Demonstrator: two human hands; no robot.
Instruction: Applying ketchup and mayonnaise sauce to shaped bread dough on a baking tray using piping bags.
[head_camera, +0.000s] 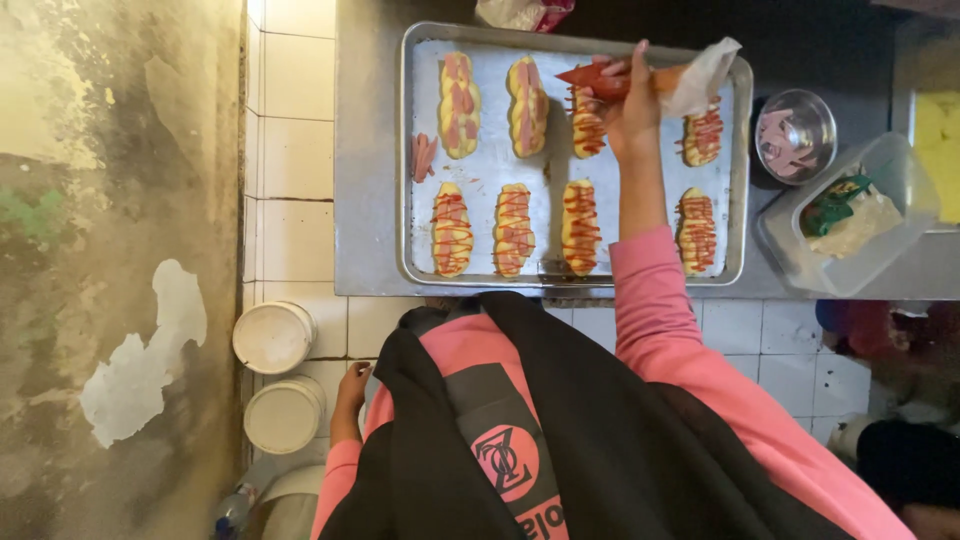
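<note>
- Bench (370, 200), grey metal against the tiled wall, carried a large steel tray (420, 260) in front of you.
- Tray held two rows of yellow dough pieces topped with pink sausage; the near row (515, 230) and the two right-hand far pieces were already striped with red sauce, while the two far-left pieces (460, 105) looked bare.
- Your right hand (632, 105) reached over the far row, fingers clenched round a piping bag (640, 80) of red sauce, its tip pointing left above a striped piece (587, 125).
- Bag looked like clear plastic, orange-red where filled, its loose empty tail flaring out to the right of your grip.
- To pipe well, you needed steady pressure from the back of the bag and even zigzags with the tip close above the dough.
- Your left hand (352, 385) hung at your side near two white buckets (275, 338), fingers loosely curled and holding nothing.
</note>
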